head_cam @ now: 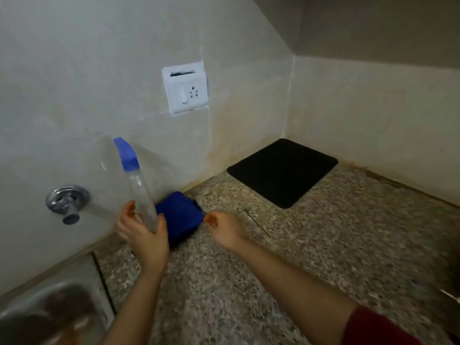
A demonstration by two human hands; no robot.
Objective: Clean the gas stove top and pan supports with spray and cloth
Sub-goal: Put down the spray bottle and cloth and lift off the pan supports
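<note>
Left hand [142,232]: wrapped loosely around the lower end of the spray bottle, thumb on the right side, fingers curled on the left, palm turned up toward the camera.
Spray bottle [139,185]: clear plastic with a blue trigger head, tilted with the head up and leaning left toward the wall; base hidden in the left palm, held above the counter edge.
Right hand [224,226]: half-curled, fingertips bent inward, right beside the near-right corner of the cloth; contact with the cloth impossible to tell through the blur.
Blue cloth [179,216]: folded into a thick square, lying flat on the countertop close to the wall, between the two hands.
Countertop [323,245]: speckled granite, running into the corner of two pale walls.
Black mat [282,171]: flat dark rectangle with rounded corners, in the far corner, well apart from the cloth.
Switch and socket plate [185,88]: white, on the wall above the cloth.
Wall tap [67,201]: chrome, left of the bottle.
Steel sink [49,307]: lower left, blurred.
Red sleeve [373,327]: on the right arm, lower right.
</note>
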